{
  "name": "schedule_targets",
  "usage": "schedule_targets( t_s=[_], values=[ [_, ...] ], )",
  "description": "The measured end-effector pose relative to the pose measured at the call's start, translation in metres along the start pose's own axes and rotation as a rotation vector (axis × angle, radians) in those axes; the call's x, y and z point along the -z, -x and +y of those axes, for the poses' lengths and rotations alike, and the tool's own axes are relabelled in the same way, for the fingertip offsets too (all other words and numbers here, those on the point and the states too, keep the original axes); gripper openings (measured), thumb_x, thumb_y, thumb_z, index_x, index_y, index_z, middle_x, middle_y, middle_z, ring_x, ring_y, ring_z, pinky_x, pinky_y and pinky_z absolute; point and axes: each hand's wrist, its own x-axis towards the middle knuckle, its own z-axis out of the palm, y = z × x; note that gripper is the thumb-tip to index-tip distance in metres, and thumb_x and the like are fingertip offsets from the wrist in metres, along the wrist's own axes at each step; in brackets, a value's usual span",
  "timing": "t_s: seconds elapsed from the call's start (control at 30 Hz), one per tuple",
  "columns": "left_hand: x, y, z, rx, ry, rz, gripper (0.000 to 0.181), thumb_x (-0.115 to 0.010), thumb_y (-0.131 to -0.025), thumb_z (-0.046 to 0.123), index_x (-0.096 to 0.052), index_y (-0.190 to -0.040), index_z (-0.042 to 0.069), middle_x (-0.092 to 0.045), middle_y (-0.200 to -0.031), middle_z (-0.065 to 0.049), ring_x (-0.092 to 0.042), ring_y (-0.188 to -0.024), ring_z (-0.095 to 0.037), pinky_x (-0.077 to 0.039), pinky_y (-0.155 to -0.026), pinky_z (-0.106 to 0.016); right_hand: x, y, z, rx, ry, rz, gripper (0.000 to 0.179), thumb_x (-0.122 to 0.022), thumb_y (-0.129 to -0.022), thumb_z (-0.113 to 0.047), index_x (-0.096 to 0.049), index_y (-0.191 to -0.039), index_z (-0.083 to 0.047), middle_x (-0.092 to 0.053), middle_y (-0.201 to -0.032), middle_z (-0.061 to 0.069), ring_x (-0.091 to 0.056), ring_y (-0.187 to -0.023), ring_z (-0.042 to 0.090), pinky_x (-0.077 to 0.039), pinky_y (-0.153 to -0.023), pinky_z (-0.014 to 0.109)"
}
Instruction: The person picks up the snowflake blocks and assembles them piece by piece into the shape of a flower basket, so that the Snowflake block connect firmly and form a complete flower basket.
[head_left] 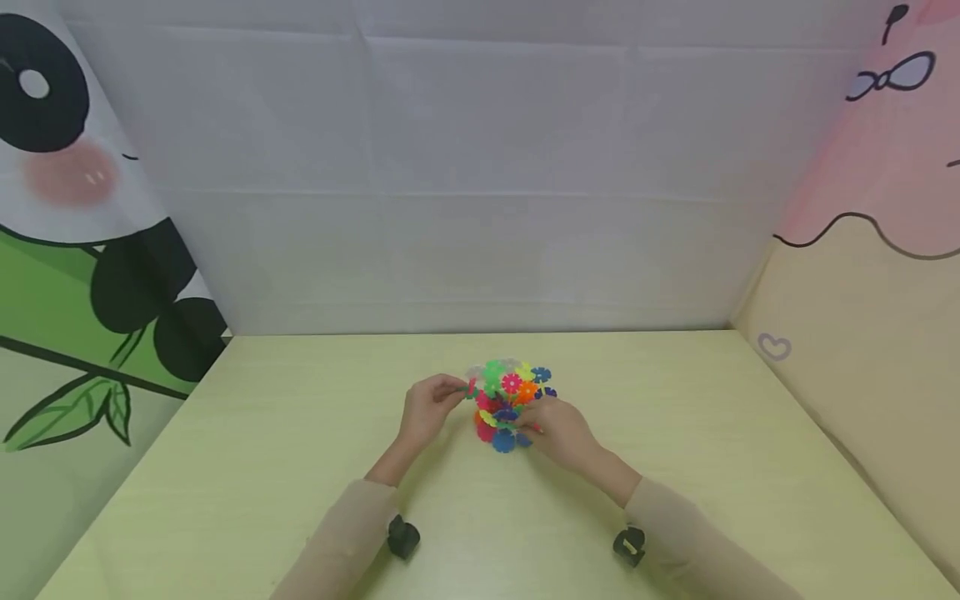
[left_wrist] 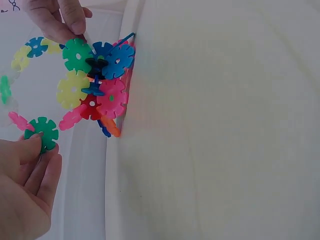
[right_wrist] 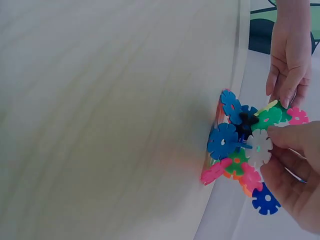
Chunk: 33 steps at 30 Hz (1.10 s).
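Note:
A colourful structure of interlocking notched plastic snowflake discs point(head_left: 504, 440) stands on the table between both hands. Thumb and fingers of my left hand point(head_left: 429, 410) pinch a green disc point(left_wrist: 46, 132) at the structure's left side, joined to a pink disc point(left_wrist: 21, 121). On the near right side, my right hand point(head_left: 561, 429) pinches a whitish disc point(right_wrist: 259, 149) beside blue and green ones. Seen from the left wrist, a chain of yellow, blue, clear and pink discs curves out as an open loop. Parts of the right fingers are hidden behind the discs.
The pale wooden table point(head_left: 300, 400) extends around the structure. A white cloth wall point(head_left: 480, 250) rises behind it, with printed cartoon panels at the left and right. Black wrist devices point(head_left: 403, 537) sit at both sleeves.

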Motion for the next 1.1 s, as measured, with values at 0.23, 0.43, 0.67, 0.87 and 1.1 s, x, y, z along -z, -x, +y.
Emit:
schedule_targets(
  t_s=[0.23,0.43,0.67,0.87,1.1],
  values=[
    [-0.002,-0.003,-0.002,0.024,-0.011,-0.004,0.012,-0.065,-0.081,0.003,-0.067,-0.092,0.002,-0.069,-0.091,-0.010,-0.065,-0.089,-0.023,-0.053,-0.077,-0.032,0.005,0.002,0.010,0.077,0.025,-0.017,0.006,-0.071,-0.075,-0.006,-0.073,-0.080,-0.009,-0.068,-0.082,-0.001,-0.060,-0.078,0.015,-0.051,-0.070,0.027],
    [-0.004,0.000,-0.003,0.039,0.053,-0.032,0.011,-0.065,-0.081,0.001,-0.066,-0.092,0.001,-0.068,-0.090,-0.013,-0.065,-0.086,-0.026,-0.054,-0.072,-0.030,0.008,0.002,0.012,0.099,0.019,-0.031,0.006,-0.070,-0.076,-0.006,-0.073,-0.081,-0.008,-0.067,-0.080,-0.001,-0.059,-0.076,0.015,-0.050,-0.068,0.026],
    [-0.006,0.003,0.000,0.047,0.114,-0.051,0.012,-0.064,-0.080,-0.002,-0.064,-0.092,-0.004,-0.066,-0.091,-0.019,-0.064,-0.087,-0.032,-0.054,-0.072,-0.036,0.007,0.002,0.011,0.091,0.008,-0.013,0.006,-0.070,-0.075,-0.005,-0.072,-0.080,-0.008,-0.068,-0.079,-0.001,-0.059,-0.075,0.014,-0.050,-0.066,0.025],
    [-0.001,0.010,0.024,0.050,0.130,-0.074,0.012,-0.059,-0.082,-0.007,-0.061,-0.093,-0.011,-0.063,-0.093,-0.026,-0.061,-0.091,-0.040,-0.053,-0.075,-0.043,-0.001,-0.006,0.004,0.060,-0.047,0.014,0.011,-0.074,-0.073,-0.017,-0.072,-0.083,-0.011,-0.068,-0.078,-0.003,-0.059,-0.073,0.012,-0.047,-0.063,0.022],
    [0.000,0.014,0.035,0.072,0.121,-0.070,0.012,-0.060,-0.082,-0.005,-0.060,-0.093,-0.011,-0.064,-0.093,-0.026,-0.063,-0.089,-0.038,-0.054,-0.073,-0.039,-0.007,-0.016,-0.006,0.032,-0.050,-0.004,0.014,-0.075,-0.073,-0.019,-0.072,-0.084,-0.011,-0.069,-0.077,-0.004,-0.060,-0.070,0.009,-0.048,-0.063,0.020]
  ],
)
